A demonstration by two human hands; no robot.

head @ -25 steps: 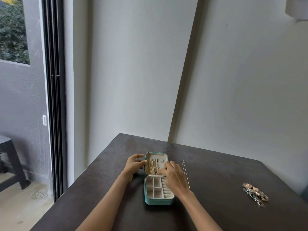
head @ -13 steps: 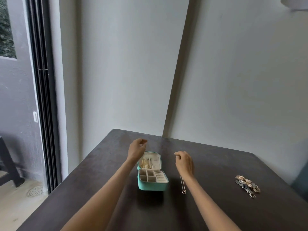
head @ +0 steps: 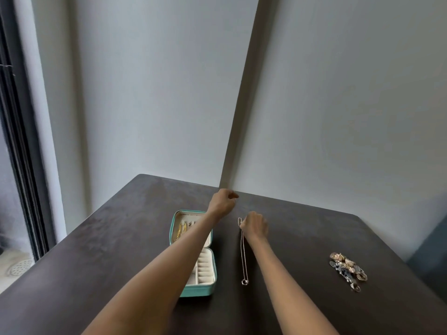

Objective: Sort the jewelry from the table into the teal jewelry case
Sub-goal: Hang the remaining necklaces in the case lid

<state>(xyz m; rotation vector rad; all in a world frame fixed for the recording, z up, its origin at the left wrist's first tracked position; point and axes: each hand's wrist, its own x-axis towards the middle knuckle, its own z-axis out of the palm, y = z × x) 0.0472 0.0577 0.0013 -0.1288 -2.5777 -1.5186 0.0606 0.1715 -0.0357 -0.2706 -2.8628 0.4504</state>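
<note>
Below our right hand (head: 254, 225), the necklace (head: 243, 252) it pinches at the top trails toward us along the table (head: 121, 233); left of it sits the open teal case (head: 196, 290). Our left hand (head: 222, 201) hovers curled, seemingly holding nothing.

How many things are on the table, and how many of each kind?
Teal jewelry case: 1
Silver necklace, held at its top by the right hand: 1
Pile of mixed jewelry: 1, pieces too tangled to count
Total: 3
</note>
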